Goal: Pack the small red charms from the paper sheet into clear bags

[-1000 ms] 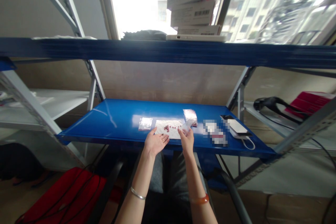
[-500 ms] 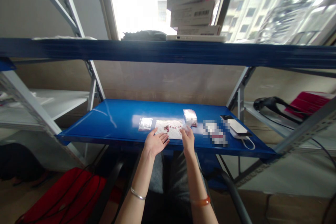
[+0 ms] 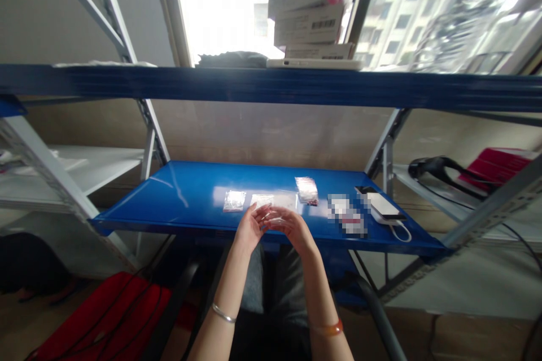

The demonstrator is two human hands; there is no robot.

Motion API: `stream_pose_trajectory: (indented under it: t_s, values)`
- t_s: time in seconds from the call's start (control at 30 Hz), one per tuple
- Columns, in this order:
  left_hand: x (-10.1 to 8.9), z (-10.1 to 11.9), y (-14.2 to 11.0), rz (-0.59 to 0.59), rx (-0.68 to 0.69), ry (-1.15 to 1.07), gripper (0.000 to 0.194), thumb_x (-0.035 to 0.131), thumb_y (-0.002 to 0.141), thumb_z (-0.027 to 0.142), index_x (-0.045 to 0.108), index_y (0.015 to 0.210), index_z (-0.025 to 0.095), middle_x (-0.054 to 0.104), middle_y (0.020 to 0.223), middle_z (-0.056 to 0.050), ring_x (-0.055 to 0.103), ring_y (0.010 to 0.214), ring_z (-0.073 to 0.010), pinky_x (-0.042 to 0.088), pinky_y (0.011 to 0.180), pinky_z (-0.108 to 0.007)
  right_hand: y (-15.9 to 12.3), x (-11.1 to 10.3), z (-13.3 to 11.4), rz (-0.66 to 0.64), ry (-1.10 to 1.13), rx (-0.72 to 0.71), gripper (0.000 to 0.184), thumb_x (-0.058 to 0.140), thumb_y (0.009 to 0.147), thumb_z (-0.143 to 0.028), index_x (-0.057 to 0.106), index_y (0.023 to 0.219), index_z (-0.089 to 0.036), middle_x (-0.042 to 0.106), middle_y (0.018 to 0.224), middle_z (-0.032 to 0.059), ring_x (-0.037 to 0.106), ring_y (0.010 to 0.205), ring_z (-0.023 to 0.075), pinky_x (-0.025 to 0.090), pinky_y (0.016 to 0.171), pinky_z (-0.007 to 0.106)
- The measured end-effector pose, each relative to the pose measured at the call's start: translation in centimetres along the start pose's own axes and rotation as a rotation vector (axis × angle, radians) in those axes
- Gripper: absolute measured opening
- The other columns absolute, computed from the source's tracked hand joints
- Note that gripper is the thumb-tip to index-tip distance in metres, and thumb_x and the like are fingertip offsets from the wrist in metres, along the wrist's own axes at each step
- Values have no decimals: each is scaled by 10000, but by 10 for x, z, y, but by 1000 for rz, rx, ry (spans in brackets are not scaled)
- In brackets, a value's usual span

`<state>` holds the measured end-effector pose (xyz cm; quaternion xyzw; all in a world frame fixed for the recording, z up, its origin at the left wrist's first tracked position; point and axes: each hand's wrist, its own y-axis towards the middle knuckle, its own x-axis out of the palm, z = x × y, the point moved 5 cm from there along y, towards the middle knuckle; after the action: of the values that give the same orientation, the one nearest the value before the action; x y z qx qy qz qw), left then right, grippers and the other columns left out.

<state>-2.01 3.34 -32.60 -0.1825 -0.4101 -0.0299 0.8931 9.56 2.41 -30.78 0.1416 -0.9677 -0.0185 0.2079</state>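
My left hand [image 3: 249,229] and my right hand [image 3: 294,227] meet just above the front of the blue shelf [image 3: 186,194]. Their fingertips pinch a small clear plastic bag [image 3: 271,216] between them. Behind the hands lies a white sheet [image 3: 277,200], mostly hidden by my fingers, so the small red pieces on it do not show. A small filled clear bag [image 3: 234,200] lies to the left of the sheet. A stack of bags with red contents [image 3: 307,190] sits to its right.
A white power bank with a cable [image 3: 383,205] and a phone lie at the shelf's right end. Boxes [image 3: 311,8] are stacked on the upper blue shelf. A red bag [image 3: 105,316] lies on the floor at left. Side racks flank the shelf.
My right hand has moved left from the sheet's right edge with the clear bag. My left hand has lifted off the sheet and joined it, fingertips together.
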Motion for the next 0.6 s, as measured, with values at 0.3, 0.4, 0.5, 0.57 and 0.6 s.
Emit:
stream_pose_trajectory:
  t_s: [0.3, 0.4, 0.5, 0.57, 0.6]
  values:
    - [10, 18, -16, 34, 378, 233, 283, 750, 645, 321, 691, 823, 110, 719, 853, -95, 678, 736, -190, 493, 646, -247, -10, 13, 10, -187, -421, 162, 408, 578, 755, -507, 714, 839, -131, 717, 783, 78, 673, 692, 175, 495, 587, 238]
    - [10, 24, -22, 97, 436, 251, 276, 760, 626, 330, 696, 779, 109, 719, 818, -92, 674, 700, -183, 492, 710, -277, -12, 17, 10, -241, -519, 168, 453, 557, 762, -550, 708, 716, -125, 694, 655, 60, 616, 557, 127, 438, 501, 196]
    - [10, 29, -27, 147, 467, 275, 291, 741, 643, 366, 696, 786, 117, 716, 802, -84, 664, 677, -170, 480, 694, -268, -14, 22, 4, -272, -527, 128, 489, 563, 761, -555, 615, 514, -137, 582, 454, 6, 501, 423, 83, 382, 459, 184]
    - [11, 33, -29, 156, 489, 324, 322, 716, 666, 404, 695, 829, 127, 715, 827, -84, 657, 682, -165, 464, 660, -250, -15, 25, -2, -258, -542, 77, 504, 573, 765, -540, 548, 446, -150, 506, 388, -22, 436, 387, 66, 337, 442, 181]
    - [12, 35, -30, 151, 502, 362, 339, 701, 677, 427, 692, 848, 135, 714, 841, -85, 654, 689, -166, 455, 641, -242, -14, 25, -5, -233, -554, 44, 514, 573, 768, -535, 522, 427, -155, 479, 374, -30, 407, 379, 60, 316, 435, 183]
